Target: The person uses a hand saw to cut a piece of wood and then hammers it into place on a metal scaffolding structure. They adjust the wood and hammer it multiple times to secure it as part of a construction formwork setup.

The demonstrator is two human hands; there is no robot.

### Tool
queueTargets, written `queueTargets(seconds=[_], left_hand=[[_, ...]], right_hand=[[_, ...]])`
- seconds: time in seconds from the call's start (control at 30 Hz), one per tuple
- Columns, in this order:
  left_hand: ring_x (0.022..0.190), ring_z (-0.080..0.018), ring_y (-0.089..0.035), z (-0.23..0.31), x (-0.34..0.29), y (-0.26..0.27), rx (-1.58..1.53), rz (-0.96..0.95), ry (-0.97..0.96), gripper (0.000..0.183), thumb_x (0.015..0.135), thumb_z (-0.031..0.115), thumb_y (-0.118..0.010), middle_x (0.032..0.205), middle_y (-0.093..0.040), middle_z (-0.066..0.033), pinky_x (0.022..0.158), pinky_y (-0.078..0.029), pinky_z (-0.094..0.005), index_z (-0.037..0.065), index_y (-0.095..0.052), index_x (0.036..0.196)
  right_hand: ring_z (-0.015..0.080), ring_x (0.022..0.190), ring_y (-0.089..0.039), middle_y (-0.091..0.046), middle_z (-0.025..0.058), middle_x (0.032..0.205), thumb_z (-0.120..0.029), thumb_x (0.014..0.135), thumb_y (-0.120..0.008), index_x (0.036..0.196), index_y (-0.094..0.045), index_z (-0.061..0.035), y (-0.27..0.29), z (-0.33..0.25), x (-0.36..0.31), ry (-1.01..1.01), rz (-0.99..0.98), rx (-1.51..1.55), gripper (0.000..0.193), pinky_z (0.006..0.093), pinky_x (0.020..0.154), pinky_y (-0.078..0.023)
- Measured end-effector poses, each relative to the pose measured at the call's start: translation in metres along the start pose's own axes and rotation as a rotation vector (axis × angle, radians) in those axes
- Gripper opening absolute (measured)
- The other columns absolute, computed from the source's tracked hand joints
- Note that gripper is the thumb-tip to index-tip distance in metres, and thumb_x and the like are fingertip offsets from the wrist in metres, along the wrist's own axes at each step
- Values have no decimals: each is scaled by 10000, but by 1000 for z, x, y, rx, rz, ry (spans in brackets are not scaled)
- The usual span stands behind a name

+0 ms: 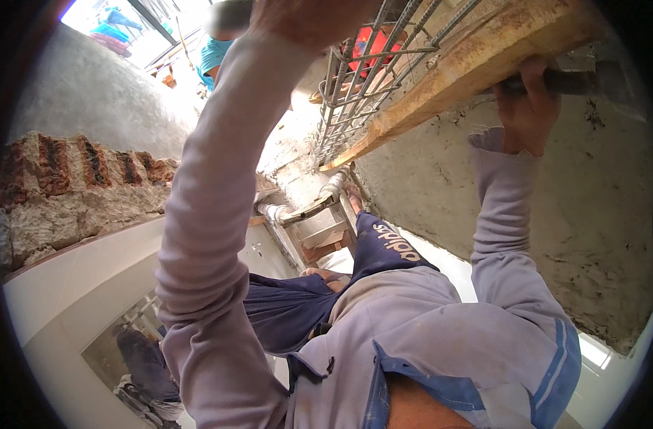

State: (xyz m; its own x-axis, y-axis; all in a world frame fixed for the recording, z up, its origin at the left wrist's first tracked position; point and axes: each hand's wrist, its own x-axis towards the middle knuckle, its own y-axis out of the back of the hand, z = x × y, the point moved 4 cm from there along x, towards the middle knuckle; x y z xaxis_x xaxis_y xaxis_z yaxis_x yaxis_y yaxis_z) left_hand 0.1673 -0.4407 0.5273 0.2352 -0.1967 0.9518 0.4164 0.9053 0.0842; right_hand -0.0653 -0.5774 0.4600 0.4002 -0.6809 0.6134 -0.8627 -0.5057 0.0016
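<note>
My left hand (308,18) is raised at the top edge, partly cut off. A dark, blunt-ended tool (230,18) juts out to its left, blurred, and the hand appears closed round it. On the right, the fingers of my right hand (530,107) wrap round a dark bar-shaped tool (580,82), whose wider right end fades into the shadowed rim. This hand is just under a long wooden board (469,71), in front of a grey plastered wall (441,164). Left of the board stands a cage of steel reinforcing bars (348,93).
Below my legs is a wooden frame or ladder (316,225) with wrapped joints. Broken brickwork (83,175) edges the left side. A person in a turquoise top (212,57) is partly visible beyond my left arm. Something red (373,50) shows behind the steel bars.
</note>
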Motion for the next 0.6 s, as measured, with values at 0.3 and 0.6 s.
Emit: queueTargets(seconds=[0.3,0.6], left_hand=[[894,-174,-598,-70,-193,72,-118,-224,990,346,897,307,-605,919,-638,-89,753,-488,-296,-14,-634,1024],[810,-216,-625,-23,-365,109,47,-658,1327,442,888,392,-554,865,-650,-143,716,-494,-334,-18,-639,1029]], right_hand=[[150,746,-557,-561,46,925,-210,865,-649,1034,-539,-43,38,9,-10,-110,127,59,262,278,527,-447],[143,714,-558,-565,40,889,-246,864,-660,1103,-525,-63,62,8,-7,-168,153,-99,330,254,504,-434]])
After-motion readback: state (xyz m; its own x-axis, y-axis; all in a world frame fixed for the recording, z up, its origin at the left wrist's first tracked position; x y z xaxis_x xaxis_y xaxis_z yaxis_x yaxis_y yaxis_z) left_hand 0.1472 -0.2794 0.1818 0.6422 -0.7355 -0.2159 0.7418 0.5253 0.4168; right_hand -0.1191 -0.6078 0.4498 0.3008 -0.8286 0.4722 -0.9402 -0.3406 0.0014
